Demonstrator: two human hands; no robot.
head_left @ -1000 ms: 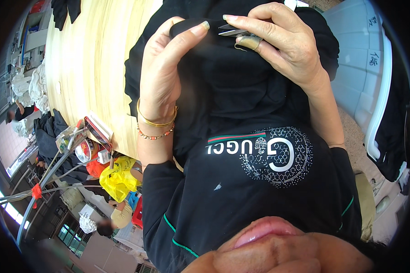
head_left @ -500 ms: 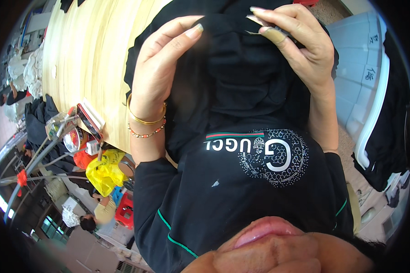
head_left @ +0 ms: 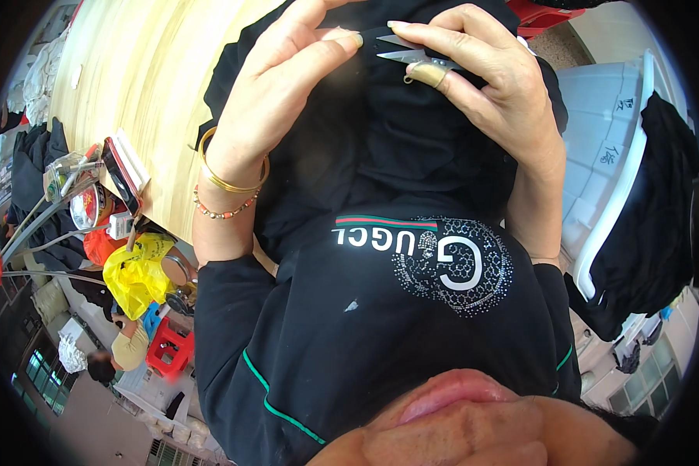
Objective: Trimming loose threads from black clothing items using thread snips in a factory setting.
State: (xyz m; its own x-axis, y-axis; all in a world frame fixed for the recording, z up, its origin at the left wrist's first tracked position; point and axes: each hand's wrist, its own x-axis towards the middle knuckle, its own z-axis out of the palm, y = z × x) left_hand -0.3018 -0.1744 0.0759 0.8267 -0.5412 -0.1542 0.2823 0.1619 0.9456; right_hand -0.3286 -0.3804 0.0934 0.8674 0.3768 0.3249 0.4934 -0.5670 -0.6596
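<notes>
Black cloth [head_left: 435,147] lies bunched in front of me, over my lap and the table's edge. My left hand [head_left: 283,85] is closed at the cloth's far part, thumb and forefinger pinching it. A gold bangle and a beaded bracelet circle that wrist. In my right hand [head_left: 493,78] is a pair of small metal thread snips [head_left: 402,57], their two pointed blades apart and directed left at the pinched cloth. A tan finger guard [head_left: 429,74] covers part of the right thumb.
At left is a pale wooden table [head_left: 147,78], with a yellow plastic bag [head_left: 136,272] and a red stool [head_left: 169,349] below it. A light-blue bin [head_left: 598,147] stands at right, black cloth [head_left: 652,210] beyond it. A person [head_left: 128,346] sits at lower left.
My right hand has turned and lowered slightly, so the snips' blades now show plainly. The left hand has moved up and closer to the blades. The whole view has shifted a little.
</notes>
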